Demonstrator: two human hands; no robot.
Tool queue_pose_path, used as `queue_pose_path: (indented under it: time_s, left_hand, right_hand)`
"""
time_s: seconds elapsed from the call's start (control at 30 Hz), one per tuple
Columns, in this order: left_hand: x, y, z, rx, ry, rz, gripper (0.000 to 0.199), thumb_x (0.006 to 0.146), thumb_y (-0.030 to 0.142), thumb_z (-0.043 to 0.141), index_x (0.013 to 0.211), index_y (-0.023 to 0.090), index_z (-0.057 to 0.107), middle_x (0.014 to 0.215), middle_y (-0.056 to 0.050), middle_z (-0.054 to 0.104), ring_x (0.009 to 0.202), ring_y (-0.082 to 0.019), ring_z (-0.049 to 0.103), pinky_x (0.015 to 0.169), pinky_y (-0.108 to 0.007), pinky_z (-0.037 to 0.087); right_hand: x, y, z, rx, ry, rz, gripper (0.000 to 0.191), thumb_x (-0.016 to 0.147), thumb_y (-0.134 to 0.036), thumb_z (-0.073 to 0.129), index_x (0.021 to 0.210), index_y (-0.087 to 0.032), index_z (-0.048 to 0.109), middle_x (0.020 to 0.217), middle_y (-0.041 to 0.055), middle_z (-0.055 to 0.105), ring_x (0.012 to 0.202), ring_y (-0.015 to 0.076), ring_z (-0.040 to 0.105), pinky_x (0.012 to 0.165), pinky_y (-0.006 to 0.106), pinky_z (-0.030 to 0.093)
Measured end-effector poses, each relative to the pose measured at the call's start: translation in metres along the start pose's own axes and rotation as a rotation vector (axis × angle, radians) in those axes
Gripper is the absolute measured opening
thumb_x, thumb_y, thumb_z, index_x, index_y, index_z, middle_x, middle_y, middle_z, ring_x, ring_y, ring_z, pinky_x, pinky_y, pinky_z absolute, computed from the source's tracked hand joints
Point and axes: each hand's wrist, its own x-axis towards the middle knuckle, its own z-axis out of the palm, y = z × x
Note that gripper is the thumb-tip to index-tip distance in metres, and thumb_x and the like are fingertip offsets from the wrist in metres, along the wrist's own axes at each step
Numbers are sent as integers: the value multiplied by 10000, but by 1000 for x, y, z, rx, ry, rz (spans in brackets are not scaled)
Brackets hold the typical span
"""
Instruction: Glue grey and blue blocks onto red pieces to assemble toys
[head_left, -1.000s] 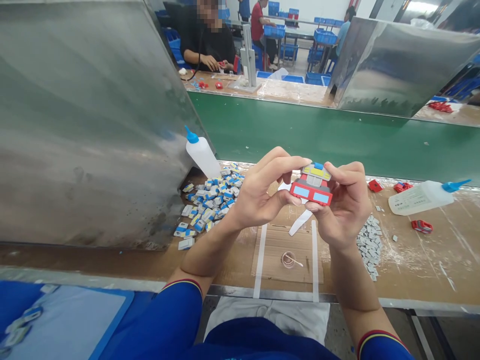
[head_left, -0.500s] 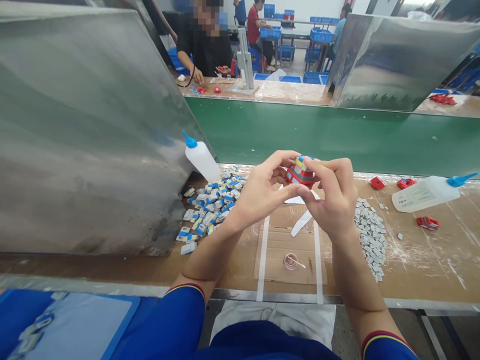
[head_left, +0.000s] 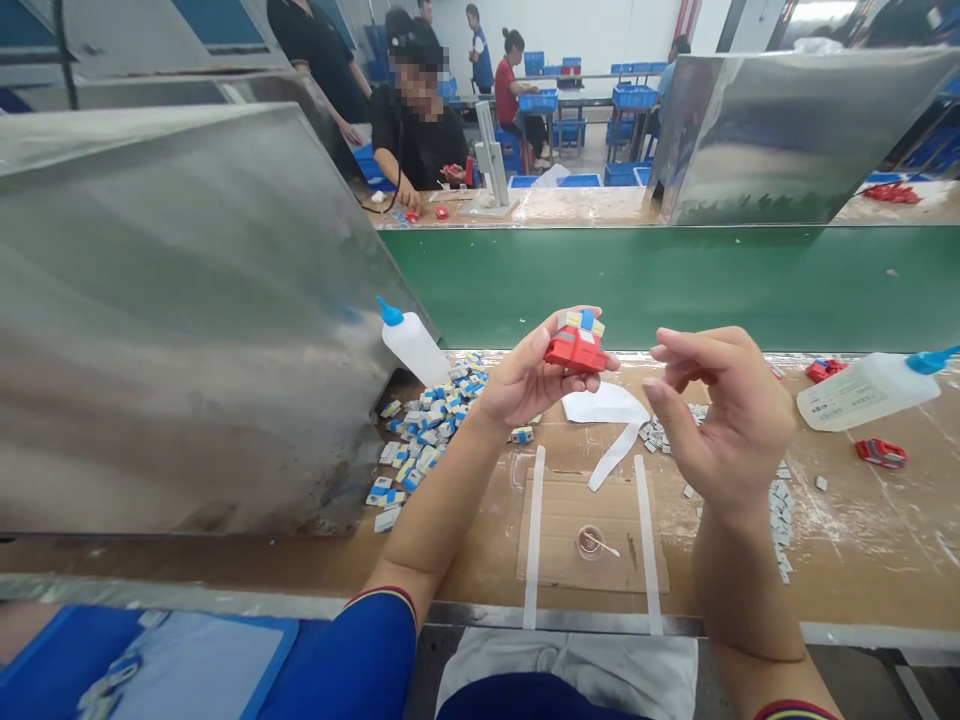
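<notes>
A small red toy car (head_left: 576,350) with a grey, yellow and blue piece on its top rests in my left hand (head_left: 517,380), gripped by thumb and fingers. My right hand (head_left: 724,410) is apart from it, raised over the right of the bench with thumb and fingers apart and nothing visible between them. Below the hands, a small round cup (head_left: 589,543) with a cotton swab (head_left: 602,545) across it stands on a taped cardboard sheet (head_left: 562,510). White paper (head_left: 604,403) lies behind the cardboard.
Many blue, yellow and grey pieces (head_left: 427,420) are heaped at left beside a white squeeze bottle (head_left: 415,348) and a metal panel (head_left: 187,330). Small grey tiles (head_left: 781,515), another bottle (head_left: 862,392) and a red car (head_left: 881,453) lie at right. A co-worker (head_left: 420,130) sits beyond the green belt (head_left: 637,285).
My right hand has let go of the toy car and moved right. The car stays in my left hand, turned to another side. The camera view has tilted up slightly.
</notes>
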Motion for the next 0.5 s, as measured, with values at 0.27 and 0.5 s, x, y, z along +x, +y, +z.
queue_pose_path:
  time_s: [0.27, 0.5]
  left_hand:
    - [8, -8, -17, 268, -126, -39, 707, 963, 691, 719, 1488, 243, 565, 1161, -126, 813, 991, -240, 817, 879, -357, 653]
    - [150, -47, -58, 1435, 125, -492, 389, 1083, 335, 602, 1437, 178, 629, 1161, -117, 818, 1126, -237, 773, 1045, -375, 599]
  right_hand:
    - [4, 6, -26, 13, 215, 100, 254, 995, -168, 736, 1181, -318, 821, 833, -19, 755, 733, 148, 667, 614, 322, 525]
    - [4, 19, -42, 98, 200, 282, 267, 1019, -164, 728, 1206, -330, 819, 853, -43, 748, 778, 125, 690, 657, 287, 550]
